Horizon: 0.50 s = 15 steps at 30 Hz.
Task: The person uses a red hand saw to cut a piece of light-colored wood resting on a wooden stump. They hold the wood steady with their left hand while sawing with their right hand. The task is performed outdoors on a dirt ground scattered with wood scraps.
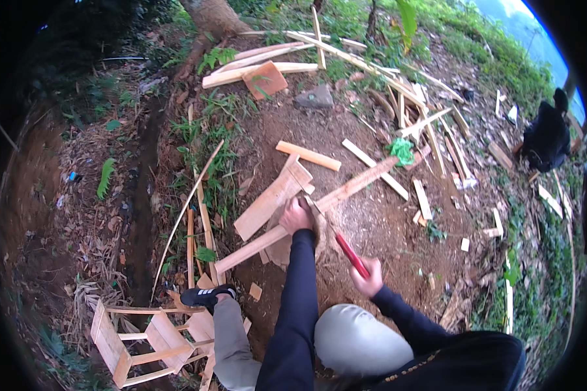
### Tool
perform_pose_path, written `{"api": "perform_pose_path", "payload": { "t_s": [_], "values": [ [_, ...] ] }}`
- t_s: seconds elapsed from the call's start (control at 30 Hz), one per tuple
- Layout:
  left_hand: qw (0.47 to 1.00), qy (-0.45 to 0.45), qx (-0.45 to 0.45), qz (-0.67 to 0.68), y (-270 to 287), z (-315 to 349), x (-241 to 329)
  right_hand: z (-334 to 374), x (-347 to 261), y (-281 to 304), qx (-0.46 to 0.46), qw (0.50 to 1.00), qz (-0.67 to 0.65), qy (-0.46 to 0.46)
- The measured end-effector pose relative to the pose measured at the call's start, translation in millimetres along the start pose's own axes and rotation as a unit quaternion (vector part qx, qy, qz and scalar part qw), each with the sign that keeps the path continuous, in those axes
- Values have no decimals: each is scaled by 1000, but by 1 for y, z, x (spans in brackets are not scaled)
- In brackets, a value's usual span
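A long wooden plank (359,183) lies slantwise before me, resting across a wooden stump (280,253). My left hand (297,216) is closed round it near its middle. My right hand (367,277) grips the red handle of a hand saw (351,255). The saw's narrow blade reaches up and left to the plank, just right of my left hand; its teeth are too small to make out. Beside my left hand, a wider board (270,205) leans at an angle. Past it lies a short wooden piece (308,156).
A wooden frame with shelves (166,342) stands at lower left, near my shoe (207,296). Loose wooden strips (404,98) are heaped at the back right. A green plastic bag (402,151) sits by the plank's far end. A tree trunk (213,18) rises behind; a dark bundle (546,137) is far right.
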<state>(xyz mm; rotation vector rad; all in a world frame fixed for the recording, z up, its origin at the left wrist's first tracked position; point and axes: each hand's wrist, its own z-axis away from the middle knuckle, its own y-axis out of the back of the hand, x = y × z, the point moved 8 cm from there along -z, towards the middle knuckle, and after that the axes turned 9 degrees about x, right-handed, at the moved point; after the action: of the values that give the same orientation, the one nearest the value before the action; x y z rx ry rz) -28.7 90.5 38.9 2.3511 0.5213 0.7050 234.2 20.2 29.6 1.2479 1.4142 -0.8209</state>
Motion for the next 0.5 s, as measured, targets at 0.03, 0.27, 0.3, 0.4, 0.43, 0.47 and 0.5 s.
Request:
{"api": "perform_pose_path", "payload": {
  "t_s": [0.03, 0.27, 0.3, 0.4, 0.43, 0.47, 0.5],
  "values": [
    [1000, 3, -2, 12, -1, -7, 3, -4, -12, 3, 5, 1000, -5, 6],
    [1000, 8, -25, -10, -2, 4, 9, -10, 16, -7, 12, 1000, 13, -18],
    [1000, -6, -2, -4, 1, 0, 0, 0, -1, -2, 16, 1000, -11, -22],
    [999, 19, 15, 45, -1, 7, 30, -34, 22, -15, 6, 999, 1, -48],
    [999, 15, -4, 34, -2, 27, 17, -30, 19, -14, 6, 999, -4, -43],
    [1000, 7, 3, 28, -3, 17, 9, -44, 1, -18, 8, 1000, -18, -12],
    [1000, -1, 9, 22, -3, 7, 2, -26, -3, -12, 10, 1000, -25, -7]
  ]
}}
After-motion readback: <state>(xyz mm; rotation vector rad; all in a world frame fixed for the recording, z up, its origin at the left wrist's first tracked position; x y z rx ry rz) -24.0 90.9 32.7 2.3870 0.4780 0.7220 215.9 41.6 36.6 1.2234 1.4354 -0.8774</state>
